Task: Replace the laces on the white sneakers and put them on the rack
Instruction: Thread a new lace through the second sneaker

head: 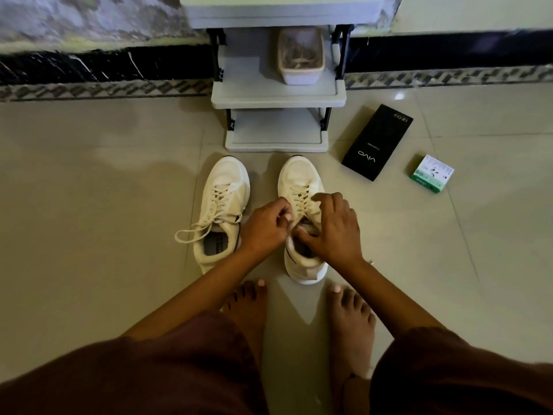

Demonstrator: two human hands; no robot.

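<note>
Two white sneakers stand side by side on the tiled floor, toes toward a grey shoe rack [276, 97]. The left sneaker [223, 187] is laced, and its lace ends lie in loose loops [194, 232] off its left side. Both hands work at the top of the right sneaker [299, 175]. My left hand [263, 226] pinches the lace at the upper eyelets. My right hand [332, 229] curls over the tongue and collar, gripping the lace there. The right sneaker's opening is mostly hidden under my hands.
A pale plastic container [300, 55] sits on the rack's middle shelf; the bottom shelf [276, 130] is bare. A black phone box [377, 142] and a small green-and-white box [432, 174] lie on the floor to the right. My bare feet [248, 310] stand just behind the sneakers.
</note>
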